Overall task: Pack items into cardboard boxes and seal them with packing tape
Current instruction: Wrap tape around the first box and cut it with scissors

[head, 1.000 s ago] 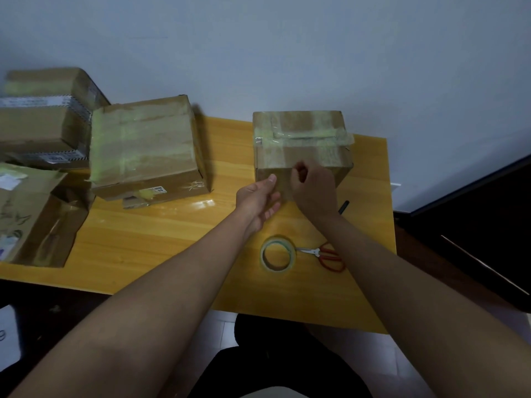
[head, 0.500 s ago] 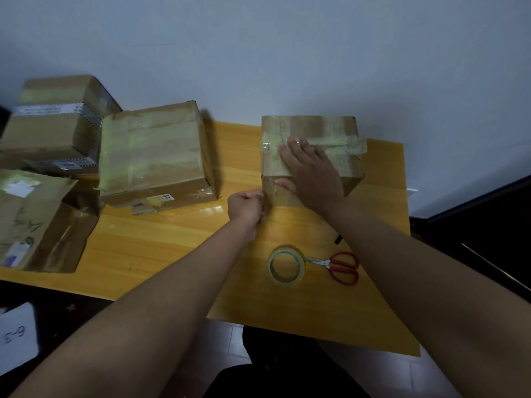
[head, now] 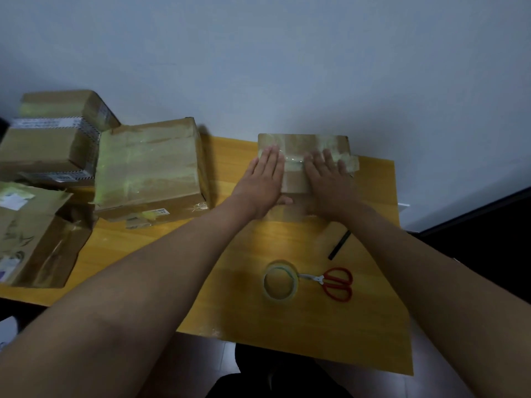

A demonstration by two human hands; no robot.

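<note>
Two bare forearms are reaching out over the wooden table (head: 161,254). Nearest, a roll of packing tape (head: 280,280) is lying flat, with red-handled scissors (head: 333,282) just beside it on the right and a black pen (head: 339,245) lying a little farther on. Beyond them, the left hand (head: 263,182) and right hand (head: 330,182) are pressing flat, fingers straight, on the taped top of a small cardboard box (head: 296,179) by the wall. Off to the left, a larger taped box (head: 149,168) is sitting beside more boxes (head: 54,139).
</note>
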